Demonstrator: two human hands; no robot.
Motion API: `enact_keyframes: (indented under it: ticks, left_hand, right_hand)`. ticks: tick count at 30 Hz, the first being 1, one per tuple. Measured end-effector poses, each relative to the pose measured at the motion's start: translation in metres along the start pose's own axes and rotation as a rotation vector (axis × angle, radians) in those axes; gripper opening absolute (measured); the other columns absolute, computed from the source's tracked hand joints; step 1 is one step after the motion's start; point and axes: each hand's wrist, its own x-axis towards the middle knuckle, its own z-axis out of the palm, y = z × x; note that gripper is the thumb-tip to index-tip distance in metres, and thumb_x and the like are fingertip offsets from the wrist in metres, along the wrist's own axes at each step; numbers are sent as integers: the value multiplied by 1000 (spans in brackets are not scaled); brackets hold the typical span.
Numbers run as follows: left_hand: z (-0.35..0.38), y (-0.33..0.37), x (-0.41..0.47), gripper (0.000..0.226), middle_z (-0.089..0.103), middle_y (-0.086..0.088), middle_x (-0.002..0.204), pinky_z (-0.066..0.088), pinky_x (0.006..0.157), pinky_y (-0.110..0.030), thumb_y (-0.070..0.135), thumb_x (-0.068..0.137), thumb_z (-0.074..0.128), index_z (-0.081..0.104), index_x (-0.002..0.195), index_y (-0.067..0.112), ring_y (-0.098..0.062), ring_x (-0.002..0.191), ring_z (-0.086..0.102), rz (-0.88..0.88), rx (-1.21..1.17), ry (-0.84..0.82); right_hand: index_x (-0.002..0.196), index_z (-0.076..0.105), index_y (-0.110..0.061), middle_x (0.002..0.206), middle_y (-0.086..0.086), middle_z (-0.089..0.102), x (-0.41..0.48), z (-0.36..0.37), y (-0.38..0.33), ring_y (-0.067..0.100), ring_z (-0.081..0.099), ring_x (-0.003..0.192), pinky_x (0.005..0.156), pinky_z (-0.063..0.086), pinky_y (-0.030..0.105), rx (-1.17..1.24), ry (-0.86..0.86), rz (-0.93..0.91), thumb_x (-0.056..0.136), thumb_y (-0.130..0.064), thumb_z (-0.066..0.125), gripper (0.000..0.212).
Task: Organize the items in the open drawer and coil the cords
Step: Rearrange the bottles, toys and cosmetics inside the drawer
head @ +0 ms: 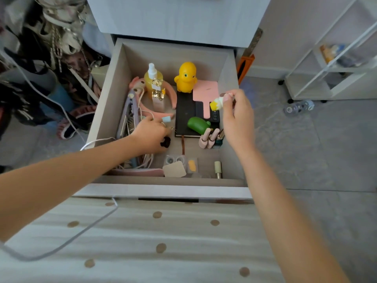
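Observation:
The open drawer holds a yellow duck figure, a yellow spray bottle, a pink hand mirror on a black notebook, a green object and a pink headband. My left hand reaches into the drawer's left side, its fingers pinching a small light-blue item. Above the drawer's right side, my right hand holds a small yellow and white item by its fingertips. A white cord hangs over the drawer's left wall and runs across the bedding.
Tangled cords and a comb lie along the drawer's left wall. Small packets, a tube and pink nail polish bottles sit near the front. Dotted bedding is below me, bags at left, a white shelf at right.

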Motion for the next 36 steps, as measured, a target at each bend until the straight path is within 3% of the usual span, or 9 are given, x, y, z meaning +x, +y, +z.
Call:
enact_keyframes:
  ticks: [5,7,9,13,17,21,25,30,36]
  left_hand:
    - [-16,9,-10,32,53,5,126,19,95,-35,39,87,61,58,115,24,-14,122,39,-254,-758,174]
    - [-23,12,-8,29,58,2,119,29,95,-31,30,91,57,53,117,16,-11,111,48,-214,-1028,179]
    - [-31,18,-5,27,65,-8,101,45,80,-24,23,94,52,48,116,7,-7,89,59,-130,-1270,153]
    - [-28,36,12,24,58,-2,81,53,61,-29,30,92,56,48,108,13,-15,64,61,-218,-1158,66]
    - [-12,48,35,20,57,-12,75,41,58,-30,22,90,58,49,88,5,-32,77,61,-357,-946,-126]
    - [-14,58,42,6,61,-23,98,39,68,-32,6,90,51,51,90,0,-35,99,59,-332,-855,-67]
    - [-16,65,45,24,61,-11,69,51,66,-33,10,83,57,47,61,11,-30,81,65,-351,-853,33]
    - [-12,74,46,26,68,-20,81,54,69,-40,19,77,74,52,69,9,-31,74,67,-361,-947,78]
    - [1,66,48,29,56,1,72,46,72,-28,-2,72,70,48,85,11,-20,81,57,-330,-1056,47]
  right_hand:
    - [93,49,-17,81,-6,51,3,0,-1,-1,48,68,58,33,6,68,37,75,102,-20,35,16]
    - [94,50,-15,78,-10,49,3,1,1,-3,48,68,58,35,7,78,52,89,102,-20,35,18]
    - [95,51,-12,74,-14,46,4,1,2,-3,47,66,57,35,7,93,77,104,102,-19,35,19]
    - [95,52,-9,73,-12,46,7,-1,2,-2,46,63,56,35,8,99,111,137,102,-19,35,21]
    - [95,51,-10,76,-5,49,6,-1,1,0,46,61,54,34,8,108,119,150,102,-19,35,20]
    - [93,50,-11,72,-6,48,7,1,2,0,44,58,51,34,9,94,120,154,102,-21,35,20]
    - [93,51,-7,74,4,53,8,3,3,7,44,58,51,34,15,75,106,135,101,-21,35,23]
    - [87,48,-14,72,1,53,9,4,7,9,47,59,51,34,18,56,85,133,100,-22,39,17]
    - [90,53,-10,75,3,56,8,6,10,13,50,65,52,32,19,64,81,122,98,-23,42,19]
